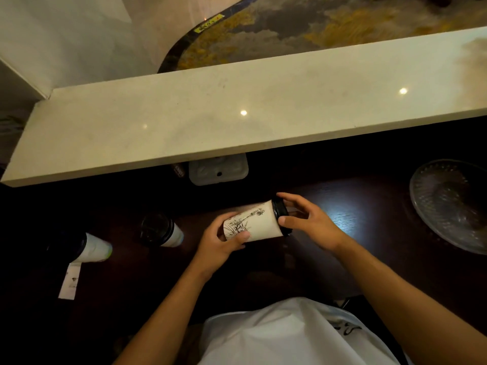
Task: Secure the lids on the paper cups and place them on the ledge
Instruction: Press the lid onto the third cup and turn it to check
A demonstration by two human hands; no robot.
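— Above the middle of the dark worktop (342,206), what is being held?

— A white paper cup (257,222) with a black line drawing, tipped on its side in mid-air. The left hand (224,242) wraps its base end, thumb across the print and fingers curled behind. The right hand (311,222) is cupped around the black lid (279,213) at the other end, thumb on the near rim and fingers over the far rim.

— And the other cups?

— Two more stand toward the worktop's left edge: one lidded cup (162,229) just left of the held one, and a second lidded cup (84,247) further left, both dim in the shadow. A white paper slip (70,280) lies just in front of that second one.

— The ledge?

— The pale stone ledge (237,114) runs across behind the worktop, with only light reflections on it. A white plastic piece (218,171) sits half under its front edge, and a clear glass dish (453,204) rests at the worktop's right edge.
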